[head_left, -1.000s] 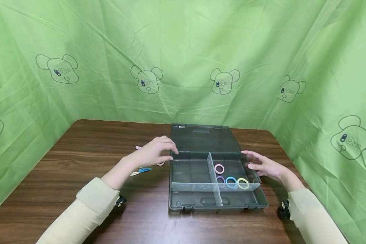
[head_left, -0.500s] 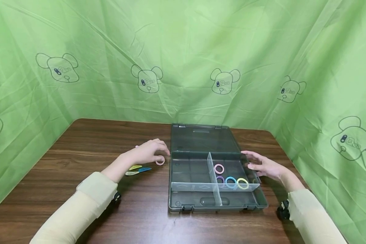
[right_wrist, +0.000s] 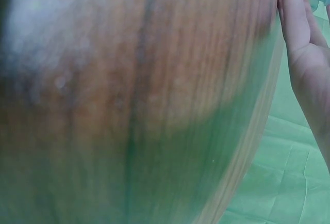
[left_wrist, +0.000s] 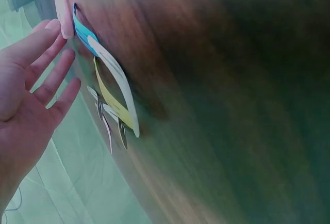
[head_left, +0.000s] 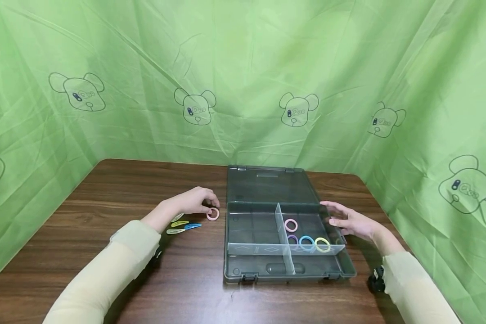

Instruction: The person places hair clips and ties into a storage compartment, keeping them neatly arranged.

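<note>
Between the thumb and forefinger of my left hand (head_left: pixel 192 200) is a pink ring-shaped hair tie (head_left: pixel 213 214), pinched at its edge low over the table, left of the box. In the left wrist view the hair tie (left_wrist: pixel 64 15) appears edge-on at the thumb tip. Beside it lie a blue snap hair clip (head_left: pixel 193 226), a cream one (head_left: pixel 175 231) and a yellow one (head_left: pixel 180 223). My right hand (head_left: pixel 354 220) rests against the right side of the grey see-through divided box (head_left: pixel 247 275), thumb at the rim and fingers fairly straight.
The box lid (head_left: pixel 270 184) lies folded back. In the back right compartment are a pink hair tie (head_left: pixel 285 229), a purple one (head_left: pixel 293 237), a blue one (head_left: pixel 306 237) and a yellow one (head_left: pixel 322 239). Pale clips (left_wrist: pixel 105 126) lie near my left hand. Green cloth (head_left: pixel 243 67) surrounds the table.
My left hand has drawn back left from the box's edge and come down to the pink hair tie, uncovering the clips. My right hand has stayed at the box's side.
</note>
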`<state>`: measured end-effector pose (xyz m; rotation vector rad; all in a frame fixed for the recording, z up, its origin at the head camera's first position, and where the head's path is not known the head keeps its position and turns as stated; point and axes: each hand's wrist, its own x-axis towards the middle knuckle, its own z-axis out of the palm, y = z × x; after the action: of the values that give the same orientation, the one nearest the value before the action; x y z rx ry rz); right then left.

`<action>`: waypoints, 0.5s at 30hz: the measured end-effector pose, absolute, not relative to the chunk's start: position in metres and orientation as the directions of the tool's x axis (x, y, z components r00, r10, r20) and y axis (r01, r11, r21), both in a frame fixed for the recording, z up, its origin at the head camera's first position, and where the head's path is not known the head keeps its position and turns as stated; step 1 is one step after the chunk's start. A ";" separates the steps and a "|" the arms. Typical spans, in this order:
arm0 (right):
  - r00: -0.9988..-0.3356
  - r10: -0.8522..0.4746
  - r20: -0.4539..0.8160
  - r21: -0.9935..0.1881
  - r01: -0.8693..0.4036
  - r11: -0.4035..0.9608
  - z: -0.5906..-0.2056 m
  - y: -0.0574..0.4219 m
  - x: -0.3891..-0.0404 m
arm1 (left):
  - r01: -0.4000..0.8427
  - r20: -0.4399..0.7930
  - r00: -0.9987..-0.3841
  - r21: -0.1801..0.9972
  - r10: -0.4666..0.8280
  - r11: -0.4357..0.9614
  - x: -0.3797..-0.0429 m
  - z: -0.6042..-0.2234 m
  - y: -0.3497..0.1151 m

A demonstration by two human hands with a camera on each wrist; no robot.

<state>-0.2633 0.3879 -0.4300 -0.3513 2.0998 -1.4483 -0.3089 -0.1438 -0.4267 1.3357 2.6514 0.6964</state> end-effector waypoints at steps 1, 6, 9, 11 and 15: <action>-0.811 -0.502 -0.300 -0.917 0.100 0.387 -0.430 0.388 -0.263 | 0.730 0.110 -0.618 0.448 0.778 0.516 -0.310 -0.427 -0.144; -0.814 -0.494 -0.307 -0.906 0.091 0.412 -0.428 0.389 -0.263 | 0.701 0.070 -0.631 0.480 0.773 0.528 -0.316 -0.427 -0.143; -0.816 -0.492 -0.305 -0.906 0.090 0.413 -0.427 0.389 -0.262 | 0.693 0.052 -0.635 0.481 0.771 0.538 -0.318 -0.427 -0.140; -0.815 -0.493 -0.305 -0.908 0.093 0.408 -0.427 0.389 -0.263 | 0.691 0.043 -0.637 0.475 0.769 0.546 -0.318 -0.427 -0.139; -0.814 -0.497 -0.302 -0.914 0.099 0.394 -0.428 0.388 -0.263 | 0.682 0.030 -0.654 0.457 0.756 0.572 -0.316 -0.427 -0.138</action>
<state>-0.2634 0.3877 -0.4284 -0.3393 2.1126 -1.4385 -0.3163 -0.1382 -0.4271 1.2148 2.6325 0.6557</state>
